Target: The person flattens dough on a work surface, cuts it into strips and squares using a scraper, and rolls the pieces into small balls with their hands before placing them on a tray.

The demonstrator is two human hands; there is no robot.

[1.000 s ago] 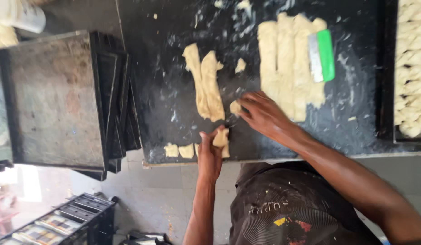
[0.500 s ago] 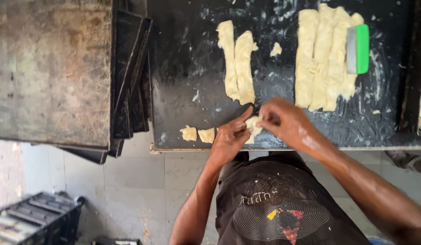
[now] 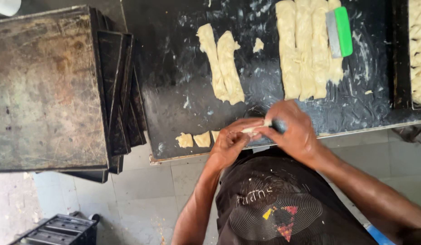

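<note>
On the dark floured desk (image 3: 183,100), both hands have come together: left hand (image 3: 228,144) and right hand (image 3: 292,131) fingers now pinch a small pale dough piece (image 3: 256,129), lifted off beside the cut pieces (image 3: 194,139).

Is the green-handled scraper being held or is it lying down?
Lying down: the scraper rests flat on the dough strips; both hands are away from it.

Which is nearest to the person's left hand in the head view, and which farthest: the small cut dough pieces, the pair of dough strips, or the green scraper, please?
From the left hand:
1. Small cut dough pieces, just beside it at the table edge.
2. Pair of dough strips, farther up the table.
3. Green scraper, far corner, on the wide dough strips.
</note>
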